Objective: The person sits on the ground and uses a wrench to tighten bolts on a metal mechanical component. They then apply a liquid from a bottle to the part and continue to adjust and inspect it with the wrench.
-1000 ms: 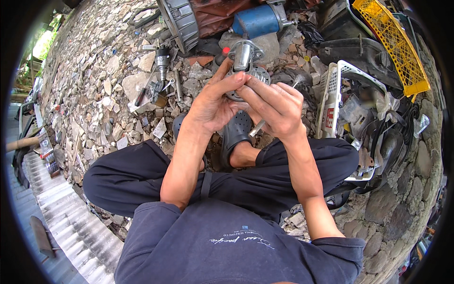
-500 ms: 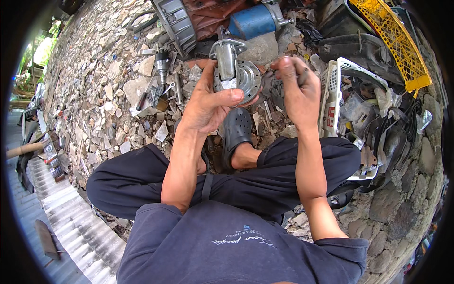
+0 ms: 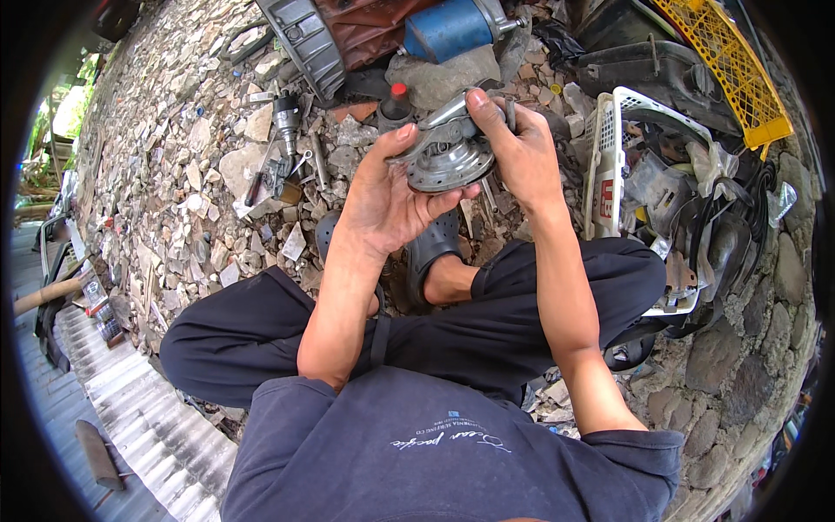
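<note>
In both hands, in front of my chest, is a grey metal assembly [image 3: 444,167], a round flange with bolt holes and a cylindrical arm, tilted with the flange low. My left hand [image 3: 380,196] cups it from the left and below, fingers curled under the rim. My right hand [image 3: 526,161] grips its upper right part, thumb on top. A dark bottle with a red cap [image 3: 397,106] stands just beyond it. A slim metal rod [image 3: 489,195] lies on the rubble below the assembly, partly hidden. To the left lie a wrench [image 3: 304,161] and a cylindrical metal part [image 3: 285,122].
Beyond are a blue cylinder [image 3: 444,33] on a rock and a large grey housing [image 3: 304,52]. At right are a white crate [image 3: 604,165] of parts, a yellow plastic grid [image 3: 713,61] and a stone wall [image 3: 731,374]. Corrugated sheeting [image 3: 130,400] edges the rubble at left.
The rod has left my right hand. That hand moved away, then back onto the assembly. The assembly has turned, its arm now leaning to the upper right.
</note>
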